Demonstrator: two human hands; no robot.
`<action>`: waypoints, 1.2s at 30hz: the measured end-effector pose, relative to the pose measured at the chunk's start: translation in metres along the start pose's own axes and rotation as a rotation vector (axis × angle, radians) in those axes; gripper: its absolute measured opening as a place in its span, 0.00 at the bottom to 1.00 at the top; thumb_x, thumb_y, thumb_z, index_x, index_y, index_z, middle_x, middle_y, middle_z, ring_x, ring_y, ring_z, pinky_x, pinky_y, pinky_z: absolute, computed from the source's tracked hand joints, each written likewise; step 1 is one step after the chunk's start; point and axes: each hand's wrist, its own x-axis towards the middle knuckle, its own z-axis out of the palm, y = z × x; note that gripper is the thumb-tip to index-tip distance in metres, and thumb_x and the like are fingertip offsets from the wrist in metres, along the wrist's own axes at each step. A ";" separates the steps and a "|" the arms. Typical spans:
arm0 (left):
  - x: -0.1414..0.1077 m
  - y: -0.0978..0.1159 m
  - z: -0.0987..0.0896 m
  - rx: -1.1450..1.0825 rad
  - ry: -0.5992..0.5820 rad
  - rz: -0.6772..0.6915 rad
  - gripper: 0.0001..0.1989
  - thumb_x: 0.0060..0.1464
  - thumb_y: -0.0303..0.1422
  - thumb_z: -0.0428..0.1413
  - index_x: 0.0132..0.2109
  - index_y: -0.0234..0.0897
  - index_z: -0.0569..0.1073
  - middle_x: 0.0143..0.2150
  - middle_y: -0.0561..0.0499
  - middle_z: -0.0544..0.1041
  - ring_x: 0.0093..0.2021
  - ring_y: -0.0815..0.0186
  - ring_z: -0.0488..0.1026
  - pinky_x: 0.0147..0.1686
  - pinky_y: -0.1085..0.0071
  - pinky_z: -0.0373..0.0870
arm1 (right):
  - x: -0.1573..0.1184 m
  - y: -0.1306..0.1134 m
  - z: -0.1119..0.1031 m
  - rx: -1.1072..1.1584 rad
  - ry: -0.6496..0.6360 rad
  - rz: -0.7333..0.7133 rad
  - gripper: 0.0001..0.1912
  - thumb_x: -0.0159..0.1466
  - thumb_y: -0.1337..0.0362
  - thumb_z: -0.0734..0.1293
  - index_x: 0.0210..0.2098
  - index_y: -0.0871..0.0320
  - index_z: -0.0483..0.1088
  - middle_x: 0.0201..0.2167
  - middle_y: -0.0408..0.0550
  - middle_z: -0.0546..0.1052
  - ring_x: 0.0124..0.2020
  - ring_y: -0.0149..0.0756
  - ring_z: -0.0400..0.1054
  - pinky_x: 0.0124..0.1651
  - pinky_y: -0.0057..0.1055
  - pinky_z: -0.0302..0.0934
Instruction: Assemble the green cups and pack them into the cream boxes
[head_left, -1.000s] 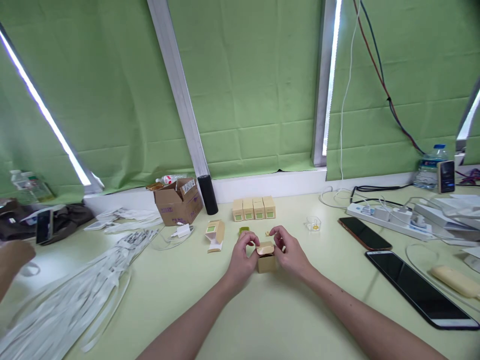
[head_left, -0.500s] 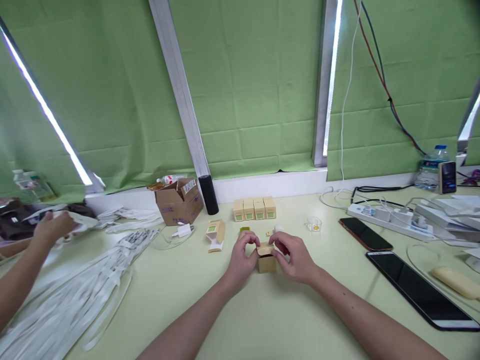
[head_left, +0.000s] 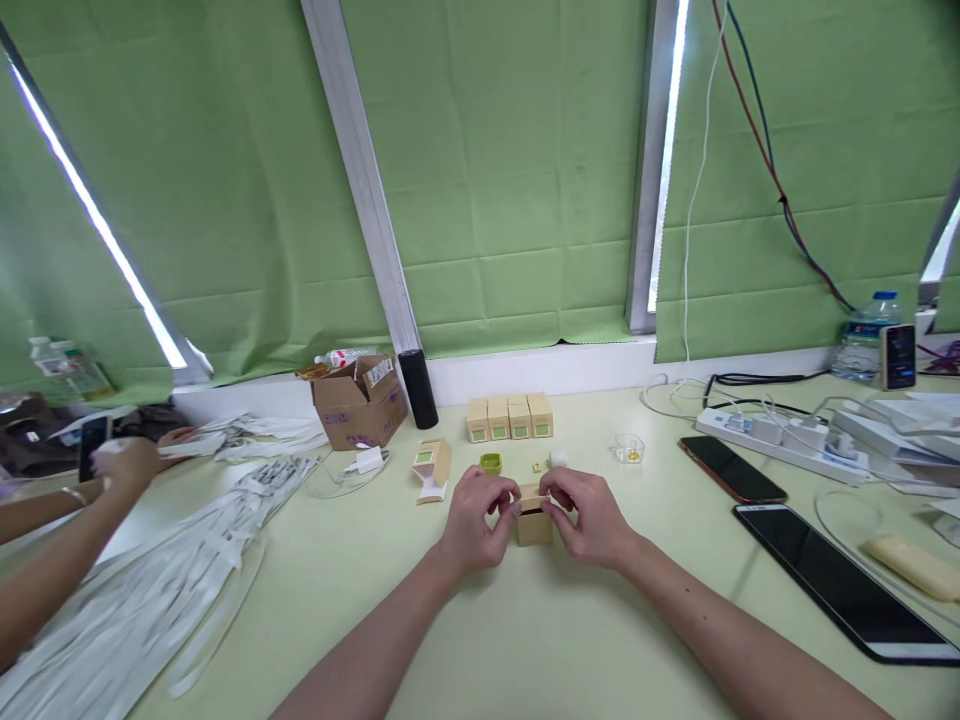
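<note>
A small brown cardboard box (head_left: 535, 528) stands on the table between my hands, its top flap partly raised. My left hand (head_left: 480, 515) is at the box's upper left edge, thumb and fingers pinched together. On the other side, my right hand (head_left: 585, 510) pinches the right part of the flap. Just beyond the hands lie a green square container (head_left: 490, 463), a tiny yellow piece (head_left: 536, 467) and a white piece (head_left: 558, 459). An opened small box (head_left: 431, 468) lies to the left. Several closed small boxes (head_left: 509, 418) stand in a row behind.
A large carton (head_left: 360, 405) and black cylinder (head_left: 418, 390) stand at the back. White straps (head_left: 165, 570) spread leftward near another person's hands (head_left: 127, 465). A clear container (head_left: 628, 449), phones (head_left: 731, 468), a tablet (head_left: 844, 575) and a power strip (head_left: 780, 440) are rightward.
My left hand has shifted slightly left and down, uncovering more of the green container. The flap sits a little lower. At the left, the other person's hands have moved and a phone now shows there.
</note>
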 end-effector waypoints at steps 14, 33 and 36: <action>-0.002 0.000 0.004 0.043 -0.006 0.094 0.05 0.55 0.24 0.54 0.36 0.39 0.72 0.20 0.59 0.67 0.20 0.71 0.59 0.33 0.64 0.56 | -0.003 -0.001 0.000 -0.042 -0.025 -0.020 0.07 0.59 0.72 0.64 0.35 0.55 0.67 0.24 0.40 0.70 0.24 0.32 0.61 0.30 0.29 0.52; -0.002 0.001 0.005 0.057 -0.048 0.059 0.13 0.61 0.30 0.52 0.26 0.38 0.68 0.18 0.57 0.65 0.20 0.70 0.56 0.33 0.64 0.57 | -0.002 0.000 0.002 0.067 -0.116 0.044 0.07 0.56 0.72 0.64 0.28 0.54 0.63 0.17 0.35 0.63 0.19 0.30 0.56 0.27 0.28 0.48; -0.003 -0.003 0.006 0.100 0.003 -0.073 0.10 0.62 0.31 0.51 0.33 0.38 0.74 0.19 0.57 0.68 0.20 0.69 0.61 0.33 0.65 0.60 | 0.000 0.001 -0.005 0.032 -0.169 0.063 0.10 0.56 0.71 0.65 0.36 0.53 0.64 0.19 0.34 0.63 0.20 0.31 0.57 0.29 0.28 0.48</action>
